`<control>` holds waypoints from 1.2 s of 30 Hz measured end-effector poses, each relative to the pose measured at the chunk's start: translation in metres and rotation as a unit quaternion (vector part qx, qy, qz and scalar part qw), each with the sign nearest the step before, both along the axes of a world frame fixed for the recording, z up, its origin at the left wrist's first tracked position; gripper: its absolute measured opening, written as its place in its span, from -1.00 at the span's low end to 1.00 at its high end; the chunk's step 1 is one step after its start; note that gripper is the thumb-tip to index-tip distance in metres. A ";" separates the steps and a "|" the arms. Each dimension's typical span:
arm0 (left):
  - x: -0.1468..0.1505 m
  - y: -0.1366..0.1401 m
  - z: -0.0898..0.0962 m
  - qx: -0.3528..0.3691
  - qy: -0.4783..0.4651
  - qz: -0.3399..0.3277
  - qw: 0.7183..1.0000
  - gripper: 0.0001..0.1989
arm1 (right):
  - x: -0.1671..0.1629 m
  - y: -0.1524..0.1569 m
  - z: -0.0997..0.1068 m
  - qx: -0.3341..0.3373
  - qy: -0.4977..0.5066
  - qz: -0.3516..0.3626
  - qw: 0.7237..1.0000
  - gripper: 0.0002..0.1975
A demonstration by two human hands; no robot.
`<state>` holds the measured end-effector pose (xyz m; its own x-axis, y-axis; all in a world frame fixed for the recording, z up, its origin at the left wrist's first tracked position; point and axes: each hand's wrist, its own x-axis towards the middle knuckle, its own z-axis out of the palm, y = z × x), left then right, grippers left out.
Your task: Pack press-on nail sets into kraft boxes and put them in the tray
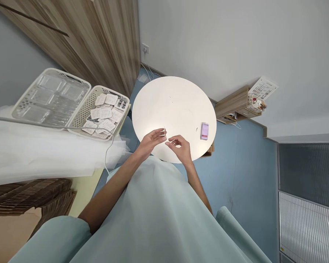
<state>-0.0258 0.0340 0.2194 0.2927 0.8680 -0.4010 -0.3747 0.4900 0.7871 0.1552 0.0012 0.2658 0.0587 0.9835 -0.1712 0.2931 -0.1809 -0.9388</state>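
Note:
Above the near side of a round white table [178, 106], my left hand [149, 143] holds a small thin white card [165, 131] nearly edge-on between thumb and fingers. My right hand [181, 148] is just right of it, thumb and index finger curled toward each other in a pinch close to the card. Whatever those fingertips hold, if anything, is too small to make out. A phone [204, 131] with a lit pinkish screen lies on the right of the table. Beside it is a tiny dark object [196, 129].
On my left, a white basket [79, 109] holds several small white cards, and another basket [18, 107] holds clear plastic packets. White plastic sheeting [44, 153] and stacked brown cardboard [30, 197] lie nearer. A low wooden shelf [231, 102] stands against the wall at right.

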 end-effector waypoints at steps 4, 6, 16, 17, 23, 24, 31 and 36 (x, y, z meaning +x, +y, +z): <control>0.000 -0.002 0.002 0.010 0.027 0.004 1.000 -0.26 | -0.005 -0.001 0.000 0.024 -0.018 0.019 0.999 -0.77; 0.001 -0.003 0.002 0.018 0.038 0.008 0.999 -0.26 | -0.007 -0.001 0.000 0.030 -0.033 0.019 0.999 -0.77; -0.002 -0.003 -0.007 -0.017 0.105 0.096 0.990 -0.46 | 0.006 0.005 -0.010 -0.056 0.006 -0.079 0.995 -0.74; -0.001 -0.004 -0.007 -0.015 0.103 0.097 0.990 -0.47 | 0.007 0.006 -0.012 -0.062 0.014 -0.080 0.995 -0.74; 0.001 -0.005 -0.009 -0.013 0.099 0.101 0.990 -0.49 | 0.009 0.005 -0.017 -0.076 0.028 -0.082 0.993 -0.73; 0.001 -0.005 -0.009 -0.013 0.098 0.100 0.990 -0.50 | 0.009 0.005 -0.017 -0.077 0.029 -0.083 0.993 -0.72; 0.004 -0.004 -0.009 -0.011 0.100 0.096 0.990 -0.46 | 0.010 0.005 -0.016 -0.074 0.019 -0.098 0.992 -0.72; 0.011 -0.005 0.000 0.001 0.154 0.094 0.984 -0.40 | 0.001 0.000 -0.014 -0.028 -0.027 -0.100 0.994 -0.70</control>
